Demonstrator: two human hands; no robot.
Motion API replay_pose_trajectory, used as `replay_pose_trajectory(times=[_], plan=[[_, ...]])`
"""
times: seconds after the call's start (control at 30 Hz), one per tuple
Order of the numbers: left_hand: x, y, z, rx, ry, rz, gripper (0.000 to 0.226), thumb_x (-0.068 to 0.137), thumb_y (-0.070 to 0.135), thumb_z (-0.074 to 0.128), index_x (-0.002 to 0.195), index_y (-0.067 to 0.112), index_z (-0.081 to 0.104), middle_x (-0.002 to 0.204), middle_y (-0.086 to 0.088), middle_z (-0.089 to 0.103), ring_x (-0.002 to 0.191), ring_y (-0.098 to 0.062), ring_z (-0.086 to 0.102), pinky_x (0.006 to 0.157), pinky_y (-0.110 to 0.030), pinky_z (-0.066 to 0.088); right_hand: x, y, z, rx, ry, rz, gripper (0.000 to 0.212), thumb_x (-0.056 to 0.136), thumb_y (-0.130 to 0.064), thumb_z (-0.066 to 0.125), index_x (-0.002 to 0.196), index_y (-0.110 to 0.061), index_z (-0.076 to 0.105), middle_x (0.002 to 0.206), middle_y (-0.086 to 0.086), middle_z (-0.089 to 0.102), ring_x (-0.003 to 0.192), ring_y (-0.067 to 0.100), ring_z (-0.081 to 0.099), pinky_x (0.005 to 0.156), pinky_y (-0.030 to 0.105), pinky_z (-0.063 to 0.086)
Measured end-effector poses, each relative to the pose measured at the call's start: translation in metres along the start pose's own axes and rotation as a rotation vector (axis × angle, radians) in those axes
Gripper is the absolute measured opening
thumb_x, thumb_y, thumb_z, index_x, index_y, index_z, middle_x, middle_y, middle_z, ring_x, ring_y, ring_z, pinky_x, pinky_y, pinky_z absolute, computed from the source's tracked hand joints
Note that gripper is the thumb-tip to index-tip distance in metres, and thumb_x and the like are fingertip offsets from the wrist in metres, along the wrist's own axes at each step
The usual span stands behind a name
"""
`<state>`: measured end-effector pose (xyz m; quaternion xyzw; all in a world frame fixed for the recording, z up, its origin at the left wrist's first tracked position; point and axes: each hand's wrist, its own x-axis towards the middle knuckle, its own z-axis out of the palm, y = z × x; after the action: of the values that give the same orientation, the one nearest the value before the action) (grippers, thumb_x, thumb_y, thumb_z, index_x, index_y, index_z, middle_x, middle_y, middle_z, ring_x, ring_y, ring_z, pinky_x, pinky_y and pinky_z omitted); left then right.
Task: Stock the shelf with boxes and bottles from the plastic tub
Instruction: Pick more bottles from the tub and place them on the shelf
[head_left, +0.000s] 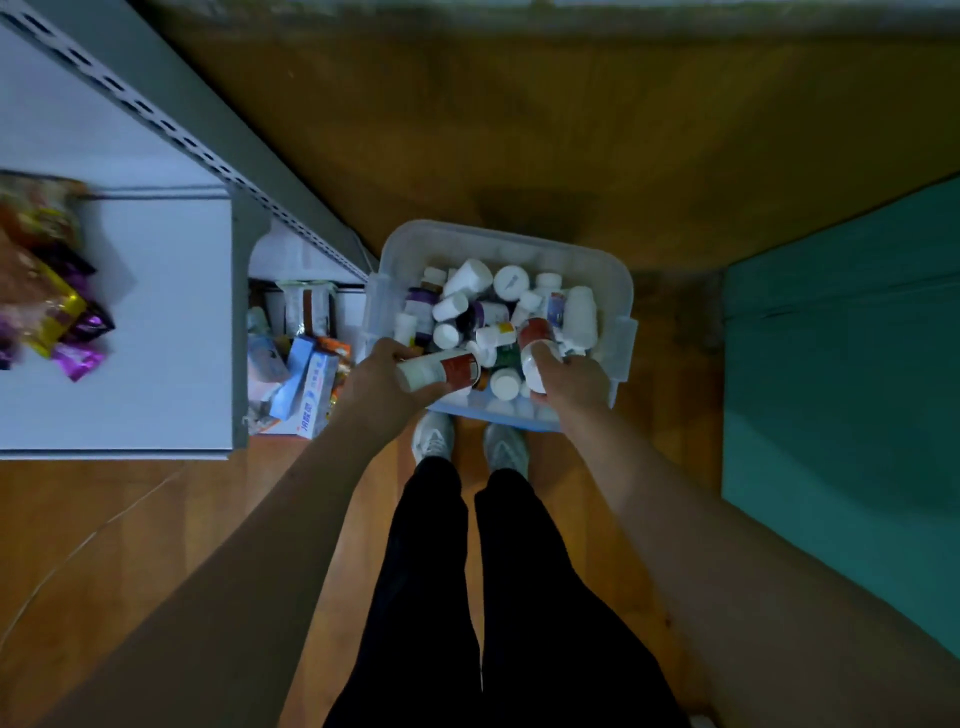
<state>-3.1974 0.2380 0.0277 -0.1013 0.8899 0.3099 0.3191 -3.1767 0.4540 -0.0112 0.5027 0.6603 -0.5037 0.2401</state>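
Left hand (382, 382) held one red-labelled bottle (439, 370) lying crosswise; right hand (574, 382) closed on a second bottle (535, 358) pointing away, above the tub (618, 291).

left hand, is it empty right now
No, the left hand is closed around a red-and-white bottle held sideways over the plastic tub.

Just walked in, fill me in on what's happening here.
A person stands over a plastic tub full of bottles on the floor. The left hand grips a red-labelled bottle lying sideways at the tub's near edge; the right hand holds a white bottle. The shelf stands to the left, with boxes on a lower level.
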Motion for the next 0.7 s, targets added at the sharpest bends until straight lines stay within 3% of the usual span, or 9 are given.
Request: replay_pose_trajectory(times=[0.07,0.13,0.23,0.33,0.4,0.47,0.57,0.63,0.7], plan=[[-0.018,0.013,-0.015,-0.045,0.039,0.007,0.053,0.075,0.04,0.084,0.111,0.018,0.051,0.107,-0.006,0.061,0.098,-0.025,0.06,0.079,-0.04,0.053,-0.024,-0.006,-0.026,-0.168,0.021,-0.208,0.037,0.093,-0.043,0.062,0.106,-0.009,0.066,0.095,0.006,0.065,0.096,0.026,0.063,0.067,0.027,0.045],[-0.039,0.028,-0.034,-0.114,0.088,0.029,0.052,0.075,0.039,0.084,0.111,0.019,0.053,0.106,-0.003,0.06,0.097,-0.024,0.06,0.078,-0.04,0.054,-0.049,-0.023,-0.051,-0.179,0.009,-0.319,0.031,0.093,-0.037,0.064,0.113,-0.014,0.064,0.094,-0.001,0.059,0.091,0.018,0.057,0.063,0.025,0.037],[-0.076,0.054,-0.062,-0.245,0.203,0.062,0.052,0.076,0.037,0.083,0.115,0.02,0.054,0.104,0.001,0.058,0.092,-0.019,0.059,0.066,-0.022,0.048,-0.089,-0.06,-0.08,-0.097,0.023,-0.426,0.038,0.09,-0.035,0.068,0.123,-0.017,0.062,0.109,-0.002,0.06,0.097,0.016,0.055,0.08,0.03,0.045],[-0.116,0.075,-0.092,-0.399,0.325,0.097,0.056,0.076,0.038,0.083,0.12,0.019,0.053,0.105,0.006,0.06,0.09,-0.01,0.062,0.06,-0.009,0.044,-0.135,-0.096,-0.101,0.028,-0.012,-0.537,0.033,0.084,-0.036,0.071,0.113,-0.022,0.064,0.112,0.002,0.066,0.098,0.019,0.065,0.085,0.044,0.057],[-0.144,0.086,-0.116,-0.507,0.388,0.135,0.061,0.072,0.044,0.083,0.12,0.021,0.054,0.107,0.005,0.065,0.091,-0.008,0.065,0.07,-0.017,0.054,-0.17,-0.119,-0.111,0.08,-0.053,-0.642,0.026,0.085,-0.034,0.071,0.108,-0.025,0.062,0.108,0.001,0.067,0.096,0.018,0.066,0.081,0.045,0.059],[-0.174,0.098,-0.142,-0.67,0.414,0.168,0.071,0.064,0.054,0.081,0.121,0.022,0.053,0.109,0.003,0.069,0.093,-0.011,0.069,0.079,-0.032,0.059,-0.208,-0.139,-0.119,0.105,-0.101,-0.744,0.022,0.089,-0.031,0.068,0.109,-0.03,0.059,0.11,-0.003,0.065,0.1,0.015,0.064,0.08,0.038,0.056],[-0.222,0.11,-0.183,-0.857,0.395,0.273,0.072,0.064,0.051,0.078,0.124,0.019,0.055,0.109,0.001,0.073,0.098,-0.011,0.071,0.081,-0.028,0.058,-0.267,-0.159,-0.124,0.197,-0.213,-0.836,0.012,0.088,-0.039,0.067,0.1,-0.04,0.062,0.108,-0.011,0.065,0.108,0.014,0.063,0.093,0.039,0.052],[-0.254,0.108,-0.211,-0.908,0.392,0.365,0.06,0.07,0.046,0.078,0.121,0.019,0.061,0.106,0.001,0.075,0.1,-0.014,0.071,0.084,-0.029,0.057,-0.312,-0.169,-0.117,0.296,-0.286,-0.875,0.02,0.079,-0.053,0.07,0.097,-0.044,0.066,0.109,-0.009,0.068,0.111,0.016,0.063,0.101,0.044,0.049],[-0.285,0.099,-0.237,-0.938,0.418,0.449,0.044,0.078,0.043,0.074,0.112,0.017,0.067,0.101,0.002,0.076,0.097,-0.012,0.071,0.085,-0.028,0.057,-0.354,-0.176,-0.102,0.371,-0.356,-0.917,0.041,0.07,-0.066,0.073,0.1,-0.038,0.07,0.106,-0.006,0.073,0.108,0.017,0.066,0.102,0.046,0.048]])
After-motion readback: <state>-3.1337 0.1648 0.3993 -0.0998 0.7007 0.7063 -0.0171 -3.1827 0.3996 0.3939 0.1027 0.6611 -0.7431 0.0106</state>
